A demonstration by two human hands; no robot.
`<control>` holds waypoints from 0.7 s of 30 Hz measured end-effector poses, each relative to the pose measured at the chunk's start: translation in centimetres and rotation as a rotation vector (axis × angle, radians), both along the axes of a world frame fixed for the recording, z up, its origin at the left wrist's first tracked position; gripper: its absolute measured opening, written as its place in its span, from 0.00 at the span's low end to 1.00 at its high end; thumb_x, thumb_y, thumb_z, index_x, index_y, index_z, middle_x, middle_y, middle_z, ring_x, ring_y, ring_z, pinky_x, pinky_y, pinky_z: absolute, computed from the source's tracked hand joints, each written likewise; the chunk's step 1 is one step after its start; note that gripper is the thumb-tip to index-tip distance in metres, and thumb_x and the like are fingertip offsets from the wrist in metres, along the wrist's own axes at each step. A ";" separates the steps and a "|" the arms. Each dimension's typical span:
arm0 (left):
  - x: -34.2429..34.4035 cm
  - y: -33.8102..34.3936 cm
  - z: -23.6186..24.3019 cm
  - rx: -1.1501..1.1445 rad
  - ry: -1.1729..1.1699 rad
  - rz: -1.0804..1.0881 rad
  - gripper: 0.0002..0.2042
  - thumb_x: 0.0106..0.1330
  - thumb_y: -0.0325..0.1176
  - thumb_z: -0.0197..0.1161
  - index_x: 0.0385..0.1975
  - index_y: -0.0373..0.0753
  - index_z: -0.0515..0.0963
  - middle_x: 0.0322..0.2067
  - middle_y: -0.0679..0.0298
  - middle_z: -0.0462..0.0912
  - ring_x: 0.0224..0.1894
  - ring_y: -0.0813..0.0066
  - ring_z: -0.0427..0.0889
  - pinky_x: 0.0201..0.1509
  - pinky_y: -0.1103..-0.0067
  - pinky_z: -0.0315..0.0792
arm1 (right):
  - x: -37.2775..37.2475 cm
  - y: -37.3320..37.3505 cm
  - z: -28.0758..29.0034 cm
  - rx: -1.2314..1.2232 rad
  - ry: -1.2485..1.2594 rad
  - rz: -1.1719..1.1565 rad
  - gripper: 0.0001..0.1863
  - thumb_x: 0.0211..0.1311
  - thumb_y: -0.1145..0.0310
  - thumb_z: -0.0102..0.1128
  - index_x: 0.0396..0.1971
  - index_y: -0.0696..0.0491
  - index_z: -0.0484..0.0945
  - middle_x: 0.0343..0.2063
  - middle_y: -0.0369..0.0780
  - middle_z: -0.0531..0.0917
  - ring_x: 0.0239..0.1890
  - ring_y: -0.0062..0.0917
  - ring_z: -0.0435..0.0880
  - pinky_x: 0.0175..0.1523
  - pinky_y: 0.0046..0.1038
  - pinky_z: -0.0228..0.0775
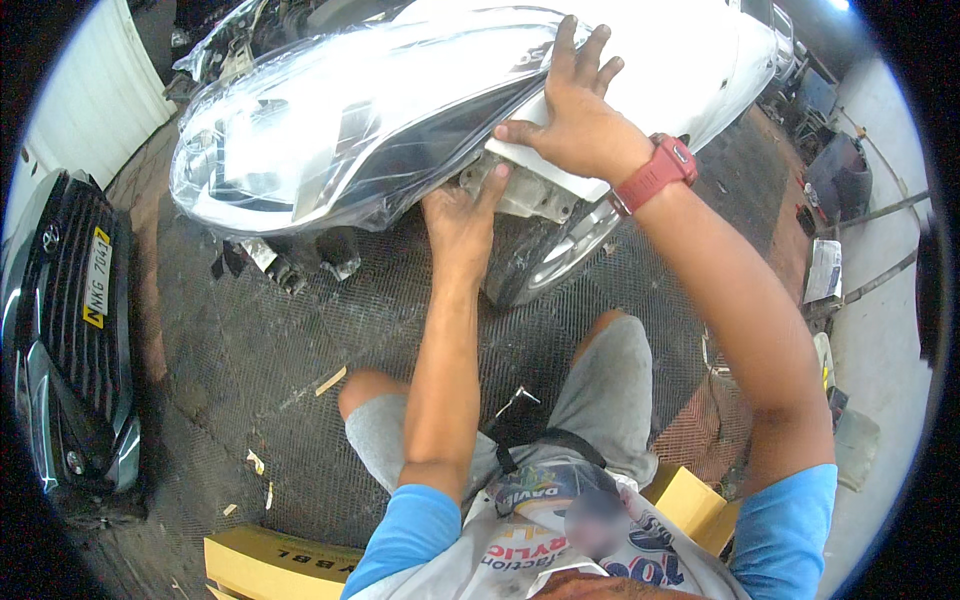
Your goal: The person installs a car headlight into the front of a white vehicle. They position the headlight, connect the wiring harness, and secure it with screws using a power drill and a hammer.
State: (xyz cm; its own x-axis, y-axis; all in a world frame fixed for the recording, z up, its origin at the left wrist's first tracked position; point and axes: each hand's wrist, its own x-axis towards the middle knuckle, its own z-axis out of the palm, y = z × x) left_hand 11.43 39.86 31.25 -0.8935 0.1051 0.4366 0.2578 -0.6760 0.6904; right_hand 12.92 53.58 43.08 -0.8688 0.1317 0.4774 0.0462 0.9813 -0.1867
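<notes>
A large headlight (340,150), covered in crumpled clear plastic film, sits at the front corner of a white car (680,60). My left hand (462,222) grips its lower rear edge; the thumb points up and the fingers are hidden beneath the lamp. Fingers spread, my right hand (585,120) presses on the seam between the headlight's upper edge and the white fender, with a red watch (658,175) on the wrist. Between and below the hands shows a bare metal bracket (530,190). The front wheel (560,255) stands just under it.
A dark car bumper with a grille (75,310) stands at the left. Yellow cardboard boxes (270,562) lie near my body. A small metal tool (518,398) and paper scraps are on the ribbed dark floor (330,320). Car parts lean along the right wall (900,320).
</notes>
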 end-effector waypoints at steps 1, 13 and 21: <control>-0.3 0.3 -0.1 -0.009 -0.004 -0.007 0.32 0.61 0.23 0.75 0.64 0.33 0.65 0.63 0.55 0.72 0.66 0.65 0.71 0.73 0.68 0.64 | 0.1 0.3 -0.2 0.004 0.046 0.026 0.76 0.48 0.38 0.77 0.76 0.60 0.26 0.70 0.73 0.21 0.68 0.83 0.23 0.55 0.85 0.50; -0.5 0.3 0.1 -0.092 0.014 0.021 0.29 0.63 0.26 0.74 0.62 0.32 0.68 0.61 0.57 0.74 0.64 0.67 0.72 0.71 0.70 0.65 | 0.6 0.6 -1.8 -0.074 0.225 0.141 0.83 0.31 0.35 0.83 0.79 0.53 0.32 0.75 0.65 0.28 0.75 0.70 0.23 0.61 0.84 0.41; -1.0 0.8 -0.9 -0.086 0.023 0.032 0.28 0.66 0.28 0.72 0.63 0.32 0.69 0.60 0.57 0.75 0.63 0.67 0.73 0.69 0.71 0.66 | -1.2 2.1 -3.9 -0.114 0.371 0.250 0.83 0.30 0.32 0.82 0.79 0.49 0.31 0.75 0.62 0.23 0.75 0.67 0.16 0.62 0.84 0.27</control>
State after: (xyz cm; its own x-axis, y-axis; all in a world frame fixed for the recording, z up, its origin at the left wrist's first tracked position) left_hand 10.43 40.66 30.36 -0.8871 0.1141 0.4473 0.2948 -0.6057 0.7391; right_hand 11.74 55.64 39.22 -0.6535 0.0095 0.7569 -0.2802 0.9259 -0.2535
